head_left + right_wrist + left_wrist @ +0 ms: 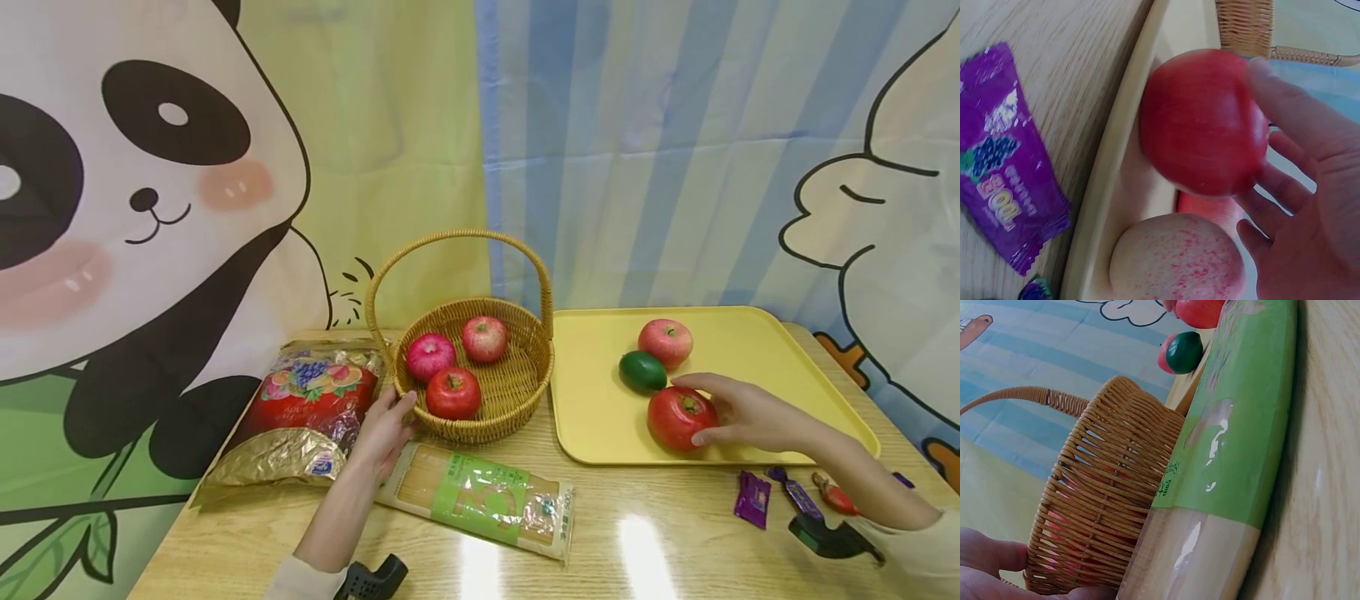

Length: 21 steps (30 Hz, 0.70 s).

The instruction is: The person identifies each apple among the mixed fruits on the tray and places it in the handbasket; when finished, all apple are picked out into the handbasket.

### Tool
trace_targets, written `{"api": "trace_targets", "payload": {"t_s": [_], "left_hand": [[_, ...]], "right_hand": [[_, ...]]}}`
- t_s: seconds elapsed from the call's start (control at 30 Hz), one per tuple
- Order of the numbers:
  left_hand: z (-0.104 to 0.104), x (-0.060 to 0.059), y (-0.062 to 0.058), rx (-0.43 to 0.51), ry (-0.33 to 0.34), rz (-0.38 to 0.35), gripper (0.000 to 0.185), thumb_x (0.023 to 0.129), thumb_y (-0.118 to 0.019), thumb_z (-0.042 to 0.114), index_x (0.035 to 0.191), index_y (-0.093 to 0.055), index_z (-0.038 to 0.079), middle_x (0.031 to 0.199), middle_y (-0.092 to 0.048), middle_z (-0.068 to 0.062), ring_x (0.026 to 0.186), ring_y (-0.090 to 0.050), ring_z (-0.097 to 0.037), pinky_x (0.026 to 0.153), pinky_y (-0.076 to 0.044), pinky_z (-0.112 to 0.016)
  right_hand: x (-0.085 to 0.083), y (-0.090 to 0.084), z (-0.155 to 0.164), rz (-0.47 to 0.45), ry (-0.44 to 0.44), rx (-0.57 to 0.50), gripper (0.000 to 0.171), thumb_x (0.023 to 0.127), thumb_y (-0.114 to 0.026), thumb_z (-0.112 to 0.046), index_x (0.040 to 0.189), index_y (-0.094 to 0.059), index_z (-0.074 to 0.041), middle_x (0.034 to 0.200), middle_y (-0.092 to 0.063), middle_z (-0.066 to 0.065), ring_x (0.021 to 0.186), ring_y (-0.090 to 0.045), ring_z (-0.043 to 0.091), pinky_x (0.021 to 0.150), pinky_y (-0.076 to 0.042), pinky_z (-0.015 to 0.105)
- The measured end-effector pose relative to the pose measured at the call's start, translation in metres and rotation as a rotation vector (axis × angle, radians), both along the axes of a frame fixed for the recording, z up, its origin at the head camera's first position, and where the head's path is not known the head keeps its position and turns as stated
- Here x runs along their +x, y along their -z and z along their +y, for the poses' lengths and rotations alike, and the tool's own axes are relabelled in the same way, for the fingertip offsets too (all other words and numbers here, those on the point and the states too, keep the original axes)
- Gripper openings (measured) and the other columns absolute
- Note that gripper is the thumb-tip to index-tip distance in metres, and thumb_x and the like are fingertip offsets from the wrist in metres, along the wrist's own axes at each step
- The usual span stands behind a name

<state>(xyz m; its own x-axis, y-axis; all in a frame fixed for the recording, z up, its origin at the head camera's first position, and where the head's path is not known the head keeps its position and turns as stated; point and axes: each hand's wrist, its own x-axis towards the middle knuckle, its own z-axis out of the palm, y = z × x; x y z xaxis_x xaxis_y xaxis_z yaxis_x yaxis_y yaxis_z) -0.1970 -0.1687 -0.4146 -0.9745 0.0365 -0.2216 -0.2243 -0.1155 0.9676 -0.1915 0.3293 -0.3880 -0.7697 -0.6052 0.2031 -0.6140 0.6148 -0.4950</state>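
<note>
Red tomato [681,417] sits stem end up at the near edge of the yellow tray [757,333], right of the wicker basket [517,392]. The right hand [750,412] cups it with curled fingers; the left hand [386,429] rests relaxed against the basket's left side.

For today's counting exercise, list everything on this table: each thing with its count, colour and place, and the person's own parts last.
Basket: one, tan wicker, table centre.
Basket fruit: three, red and pink, inside basket.
Tray: one, yellow, right of basket.
Red fruit: one, on tray, front.
Pink apple: one, on tray, back.
Lime: one, green, on tray.
Noodle packet: one, green label, before basket.
Foil bag: one, red and gold, left.
Sweets: about four, mostly purple, one red, right of table.
Left hand: touches basket.
Right hand: its grip curls round the red fruit.
</note>
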Motion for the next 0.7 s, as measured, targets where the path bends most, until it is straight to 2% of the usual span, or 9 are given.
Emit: {"api": "trace_targets", "payload": {"t_s": [0.13, 0.23, 0.37, 0.53, 0.7], "left_hand": [[0.0002, 0.0001, 0.0008, 0.002, -0.003, -0.001, 0.057, 0.106, -0.038, 0.017, 0.156, -0.012, 0.008, 0.161, -0.018, -0.016, 0.148, -0.022, -0.03, 0.122, -0.026, -0.049], [0.0002, -0.0002, 0.0009, 0.005, -0.004, 0.001, 0.057, 0.106, -0.038, 0.017, 0.156, -0.012, 0.007, 0.16, -0.019, -0.016, 0.148, -0.022, -0.03, 0.122, -0.026, -0.048], [-0.0002, -0.0003, 0.0005, 0.002, -0.008, 0.0, 0.057, 0.106, -0.038, 0.017, 0.156, -0.013, 0.006, 0.16, -0.019, -0.016, 0.148, -0.022, -0.03, 0.122, -0.026, -0.048], [-0.0003, -0.0006, 0.0007, -0.002, -0.01, -0.002, 0.057, 0.106, -0.037, 0.016, 0.156, -0.012, 0.007, 0.161, -0.018, -0.016, 0.148, -0.021, -0.031, 0.122, -0.026, -0.048], [0.0005, -0.0011, 0.0013, -0.005, -0.011, -0.004, 0.057, 0.106, -0.037, 0.017, 0.156, -0.012, 0.007, 0.16, -0.019, -0.016, 0.148, -0.022, -0.031, 0.122, -0.026, -0.048]], "right_hand": [[-0.0012, 0.0024, 0.0008, 0.014, 0.001, 0.028, 0.071, 0.076, -0.083, -0.027, 0.133, -0.052, 0.001, 0.126, -0.059, 0.017, 0.105, -0.053, -0.009, 0.076, -0.055, 0.015], [-0.0015, 0.0023, 0.0011, 0.017, 0.011, 0.049, 0.073, 0.074, -0.083, -0.031, 0.133, -0.052, 0.0, 0.128, -0.059, 0.018, 0.11, -0.054, -0.007, 0.079, -0.057, 0.016], [-0.0013, 0.001, 0.0003, 0.034, 0.042, 0.113, 0.079, 0.073, -0.083, -0.039, 0.135, -0.051, -0.002, 0.127, -0.061, 0.014, 0.107, -0.059, 0.005, 0.079, -0.057, 0.019], [0.0002, -0.0008, -0.0015, 0.065, 0.095, 0.195, 0.083, 0.071, -0.083, -0.046, 0.136, -0.051, -0.005, 0.126, -0.063, 0.011, 0.106, -0.064, 0.027, 0.082, -0.058, 0.032], [0.0009, 0.0021, -0.0029, 0.077, 0.14, 0.211, 0.082, 0.069, -0.085, -0.044, 0.135, -0.053, -0.007, 0.126, -0.063, 0.008, 0.109, -0.063, 0.031, 0.085, -0.059, 0.038]]}}
